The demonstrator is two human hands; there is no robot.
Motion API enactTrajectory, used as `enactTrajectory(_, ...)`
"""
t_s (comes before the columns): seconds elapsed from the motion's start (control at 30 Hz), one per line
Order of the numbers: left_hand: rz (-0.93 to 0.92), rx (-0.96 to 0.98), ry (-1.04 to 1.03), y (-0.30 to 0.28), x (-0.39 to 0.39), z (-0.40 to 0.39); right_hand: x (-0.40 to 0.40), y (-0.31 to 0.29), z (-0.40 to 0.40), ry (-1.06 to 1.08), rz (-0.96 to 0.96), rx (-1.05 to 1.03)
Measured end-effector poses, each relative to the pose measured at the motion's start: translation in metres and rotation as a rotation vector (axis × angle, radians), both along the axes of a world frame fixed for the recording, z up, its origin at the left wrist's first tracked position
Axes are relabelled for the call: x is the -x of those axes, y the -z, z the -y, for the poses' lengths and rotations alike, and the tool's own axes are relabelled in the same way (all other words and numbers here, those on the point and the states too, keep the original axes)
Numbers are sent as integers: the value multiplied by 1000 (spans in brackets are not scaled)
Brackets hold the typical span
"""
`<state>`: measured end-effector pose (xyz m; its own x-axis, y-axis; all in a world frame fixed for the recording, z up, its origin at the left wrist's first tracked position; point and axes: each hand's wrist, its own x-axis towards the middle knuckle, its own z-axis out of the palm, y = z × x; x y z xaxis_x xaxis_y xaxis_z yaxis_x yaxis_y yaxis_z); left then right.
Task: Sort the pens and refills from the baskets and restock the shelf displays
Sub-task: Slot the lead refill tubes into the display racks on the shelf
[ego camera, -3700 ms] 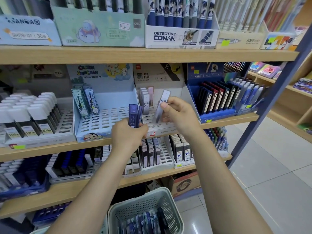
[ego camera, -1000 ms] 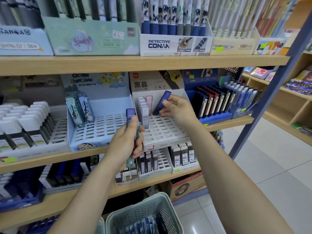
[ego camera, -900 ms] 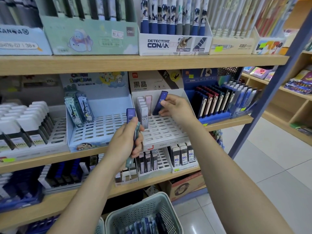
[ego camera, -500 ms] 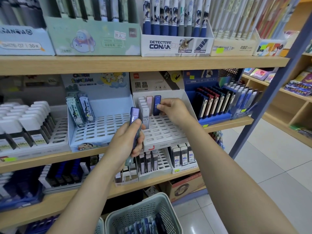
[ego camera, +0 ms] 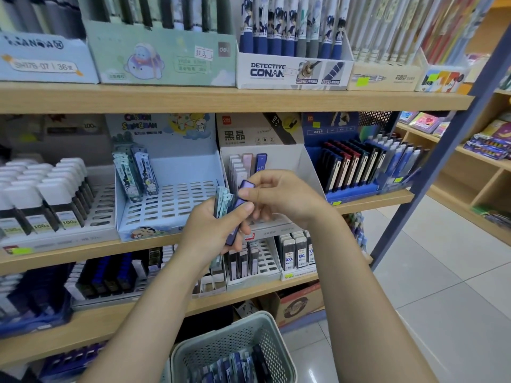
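right hand (ego camera: 279, 199) came back from the display; its grip pinches purple refill case (ego camera: 240, 205) atop left hand's (ego camera: 213, 230) clutched bundle.

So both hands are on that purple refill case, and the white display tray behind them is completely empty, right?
Not quite. Both hands, left and right, are on the purple refill case, but the white display tray isn't empty: the head view shows several cases standing at its back, including a blue case.

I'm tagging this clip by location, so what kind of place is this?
Most likely a stationery shop aisle. Wooden shelves carry printed cardboard display boxes of pens with price stickers, slotted white trays of lead refill cases sit below, and a pale plastic mesh basket of stock stands on the floor.
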<state>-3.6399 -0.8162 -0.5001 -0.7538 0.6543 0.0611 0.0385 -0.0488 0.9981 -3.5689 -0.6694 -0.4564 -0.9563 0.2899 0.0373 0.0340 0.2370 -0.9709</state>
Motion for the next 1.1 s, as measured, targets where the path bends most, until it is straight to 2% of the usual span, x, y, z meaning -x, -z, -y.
enactTrajectory(0.2,26,-3,11,2,3,2,-1,5,-16,183,-204,237)
enactTrajectory(0.33,23,-5,0,3,6,0,1,4,-21,52,-149,296)
enactTrajectory(0.43,22,1,48,2,11,1,3,-1,-29,33,-165,275)
enactTrajectory(0.53,36,-8,161,0,18,7,7,5,-47,241,-261,258)
enactTrajectory(0.63,71,-49,199,-2,22,11,15,17,-50,401,-277,211)
enactTrajectory(0.87,132,-112,122,-3,20,9,27,28,-44,418,-234,-10)
enactTrajectory(1.1,75,-100,75,-1,19,6,29,26,-48,422,-193,-73)
